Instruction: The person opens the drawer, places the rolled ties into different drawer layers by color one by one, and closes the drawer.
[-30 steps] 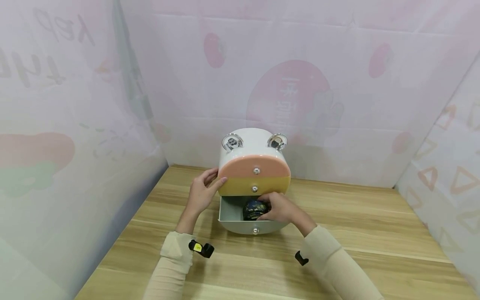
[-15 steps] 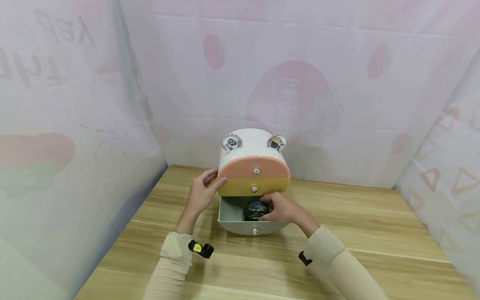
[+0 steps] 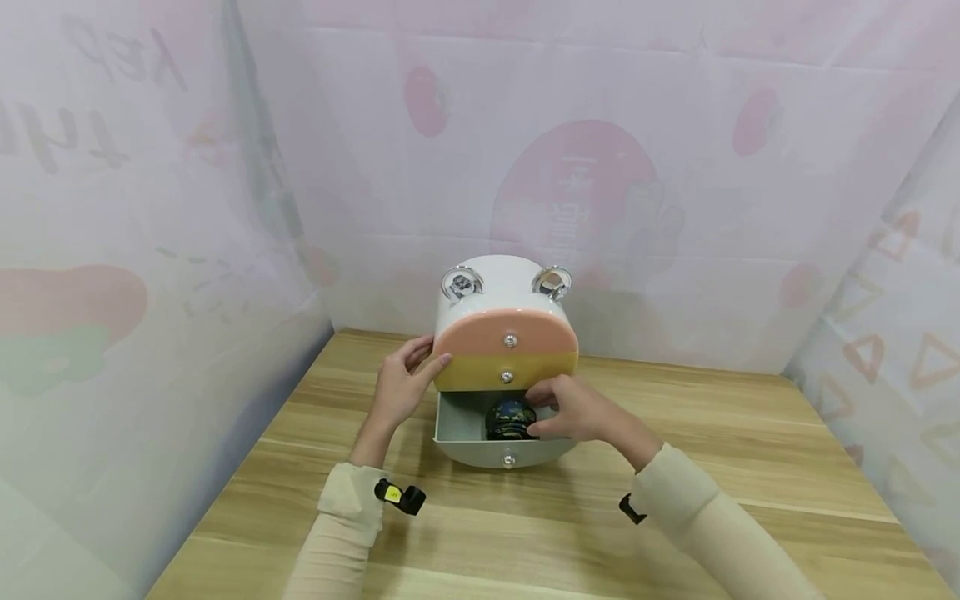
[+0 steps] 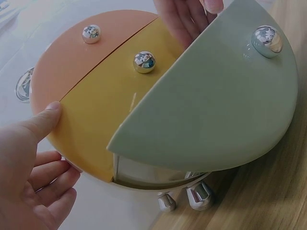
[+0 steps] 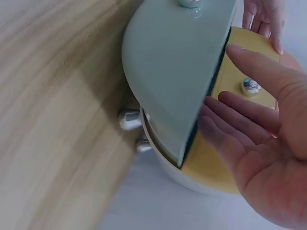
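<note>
L to R: left hand [image 3: 401, 387] is set against the left side of the round drawer cabinet [image 3: 507, 287], thumb on the rim of the yellow drawer [image 3: 480, 372], other fingers relaxed and lightly curved behind, nothing gripped. Cabinet stands on the wooden table [image 3: 720, 467], pink drawer [image 3: 507, 332] on top, both shut. Green bottom drawer [image 3: 480, 450] is pulled out; a dark round object [image 3: 510, 417] sits inside, near its middle. Right hand [image 3: 577, 410] is reached into the drawer from the right, fingers [image 5: 240, 124] straight and slightly spread in the right wrist view; contact w/ the object is likely, a grip can't be confirmed.

For the step in hand, prob. the cabinet should be kept braced w/ the left thumb so it isn't slid, and the object handled w/ fingertips low, clear of the yellow drawer's underside.

Writing: faint mirrored letters on the left wall, approx. "KEP" reversed, not read reliably; characters on the pink circle behind are too blurred.
</note>
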